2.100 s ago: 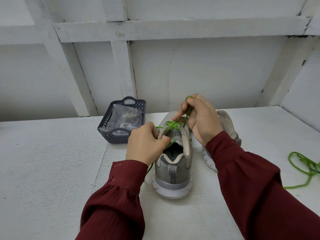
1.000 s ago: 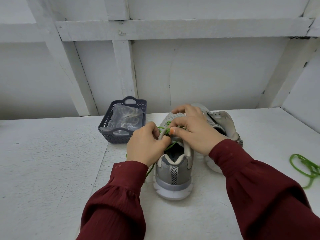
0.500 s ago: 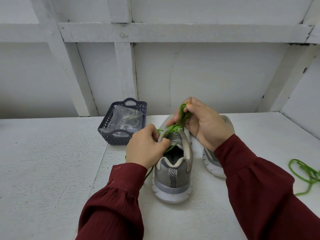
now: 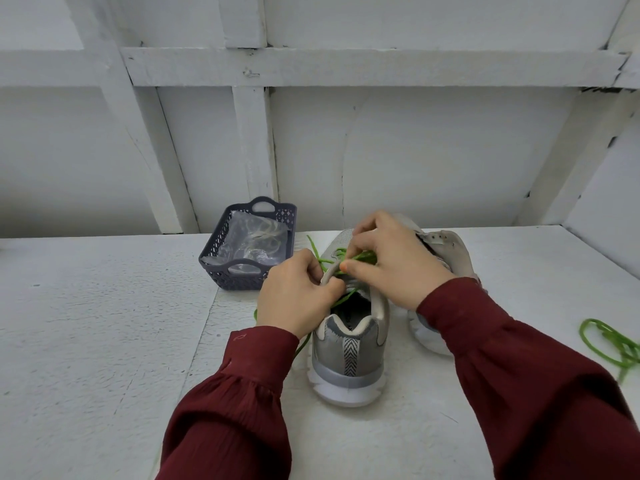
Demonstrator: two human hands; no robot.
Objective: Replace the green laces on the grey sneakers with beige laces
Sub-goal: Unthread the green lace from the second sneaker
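A grey sneaker (image 4: 348,355) stands heel toward me at the table's middle, with a green lace (image 4: 360,256) still threaded through it. My left hand (image 4: 298,299) grips the sneaker's left collar edge. My right hand (image 4: 391,261) pinches the green lace over the tongue. The second grey sneaker (image 4: 446,251) lies just right, mostly hidden behind my right hand and sleeve. A loose green lace (image 4: 609,344) lies at the right edge. Beige laces in a clear bag (image 4: 256,242) sit inside the basket.
A dark blue plastic basket (image 4: 239,278) stands behind and left of the sneakers. The white table (image 4: 86,323) ends at a white framed wall behind and a side panel on the right.
My right hand, raised half a second ago with a loop of green lace pulled up, has come back down onto the sneaker's eyelets. My left hand stays on the collar.
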